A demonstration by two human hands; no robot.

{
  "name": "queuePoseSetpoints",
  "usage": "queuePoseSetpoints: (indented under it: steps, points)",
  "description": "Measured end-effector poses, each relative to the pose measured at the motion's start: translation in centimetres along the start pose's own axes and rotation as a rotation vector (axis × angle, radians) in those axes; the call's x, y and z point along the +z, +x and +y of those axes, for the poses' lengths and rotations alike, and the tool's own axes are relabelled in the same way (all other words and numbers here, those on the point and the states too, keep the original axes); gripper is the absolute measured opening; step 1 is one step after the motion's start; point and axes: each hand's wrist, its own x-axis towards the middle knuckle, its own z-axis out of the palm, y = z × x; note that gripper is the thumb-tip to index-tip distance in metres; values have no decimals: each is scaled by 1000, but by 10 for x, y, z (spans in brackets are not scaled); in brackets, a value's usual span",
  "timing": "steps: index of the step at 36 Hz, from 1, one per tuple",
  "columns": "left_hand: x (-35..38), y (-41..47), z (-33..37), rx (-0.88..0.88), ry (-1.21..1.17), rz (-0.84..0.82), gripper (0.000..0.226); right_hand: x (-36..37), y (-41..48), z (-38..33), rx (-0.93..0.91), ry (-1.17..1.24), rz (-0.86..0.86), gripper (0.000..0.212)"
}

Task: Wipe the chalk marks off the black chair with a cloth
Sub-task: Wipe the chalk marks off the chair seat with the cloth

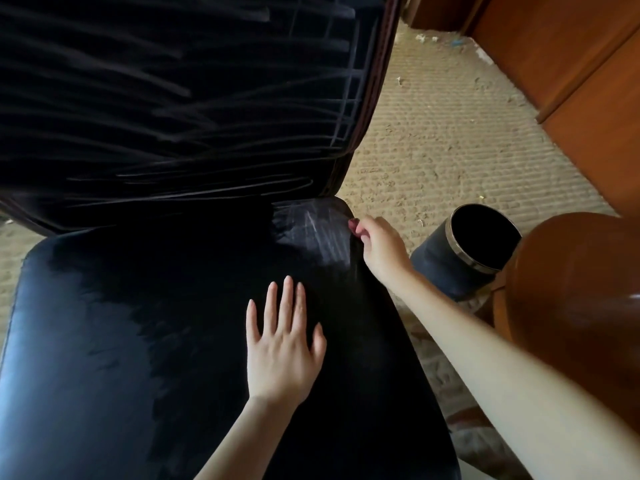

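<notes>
The black chair fills the left of the view, with its glossy seat [138, 323] below and its backrest [173, 98] above. White chalk marks [311, 230] streak the seat's back right corner, and fainter lines cross the backrest's right side. My left hand [282, 348] lies flat on the seat, fingers spread, holding nothing. My right hand [379, 247] rests at the seat's right edge beside the marks, its fingertips pinched on a small dark red piece [353, 225]. No cloth is in view.
A dark round bin [460, 251] with a metal rim stands on the beige carpet [450, 133] just right of the chair. A rounded brown wooden piece [571, 289] sits at the right edge. Wooden cabinets [571, 64] line the upper right.
</notes>
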Motion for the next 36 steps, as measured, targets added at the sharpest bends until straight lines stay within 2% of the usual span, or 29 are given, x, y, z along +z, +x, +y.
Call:
queuePoseSetpoints:
  steps: [5, 8, 10, 12, 14, 17, 19, 21, 24, 29, 32, 36]
  points:
    - [-1, 0, 0, 3, 3, -1, 65, -6, -75, -2, -401, -71, -55, 29]
    - [-1, -1, -1, 7, -4, -9, 66, -9, -111, -8, -530, -76, -103, 34]
    - [-2, -2, -1, 10, -10, -8, 65, -14, -119, -11, -576, -28, -138, 26]
    - [-2, -2, -1, 17, -15, -2, 65, -21, -109, -12, -516, 73, -109, 18]
    - [-2, -3, -2, 18, -19, 7, 65, -30, -80, -18, -316, 161, -1, 18]
    - [-2, -3, -3, 26, -22, 8, 65, -40, -21, -21, -25, 165, 159, 22]
    - [-2, -3, -3, 26, -17, 3, 65, -35, 11, -19, 75, 123, 153, 24]
    - [-2, -4, -2, 22, -20, -3, 65, -19, 21, -15, 110, 35, 48, 24]
    - [-2, -3, -2, 17, -23, -10, 65, 4, 0, -15, 48, -71, -15, 25]
    - [-2, -3, -2, 24, -25, -3, 65, 4, -54, -17, -216, -74, -51, 19]
    - [-4, -4, -3, 27, -33, 0, 64, 1, -92, -27, -378, -43, -121, 17]
    - [-5, -5, -4, 32, -34, -7, 64, -10, -98, -24, -481, 59, -275, 18]
